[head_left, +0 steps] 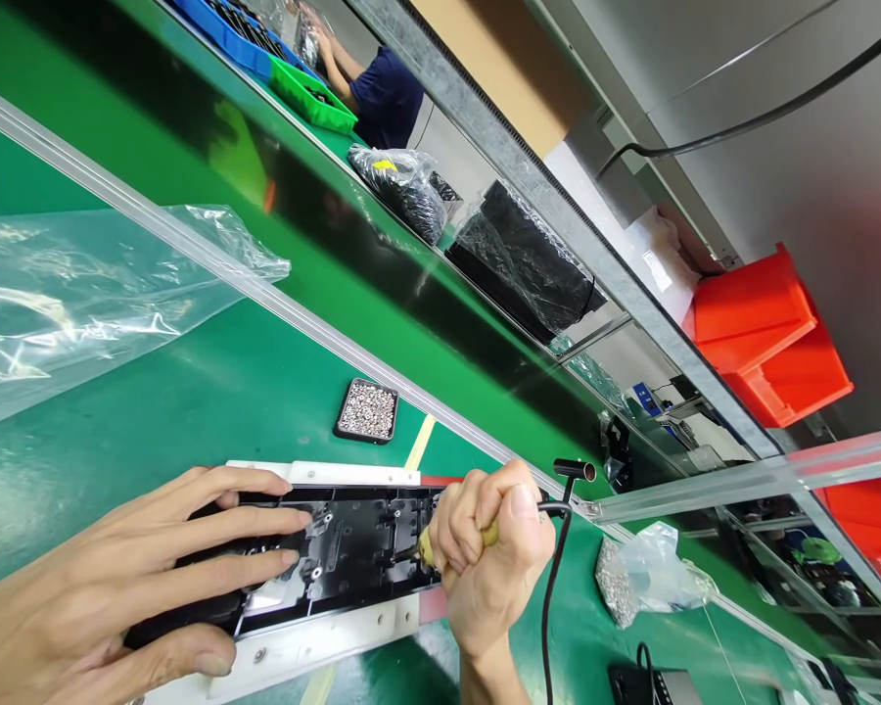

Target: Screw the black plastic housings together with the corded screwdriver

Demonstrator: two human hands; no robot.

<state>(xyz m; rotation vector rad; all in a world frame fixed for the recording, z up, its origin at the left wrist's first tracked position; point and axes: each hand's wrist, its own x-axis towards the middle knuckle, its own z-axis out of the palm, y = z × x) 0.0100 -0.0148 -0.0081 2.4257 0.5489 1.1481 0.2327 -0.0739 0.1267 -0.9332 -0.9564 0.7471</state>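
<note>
No readable text, label, brand or number shows on anything.

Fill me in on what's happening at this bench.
A person works on a black panel lying in a white fixture on the green table. The left hand lies flat on the panel, pressing it down. The right hand grips a corded tool with its tip at the panel. A tray of screws sits just beyond.
</note>
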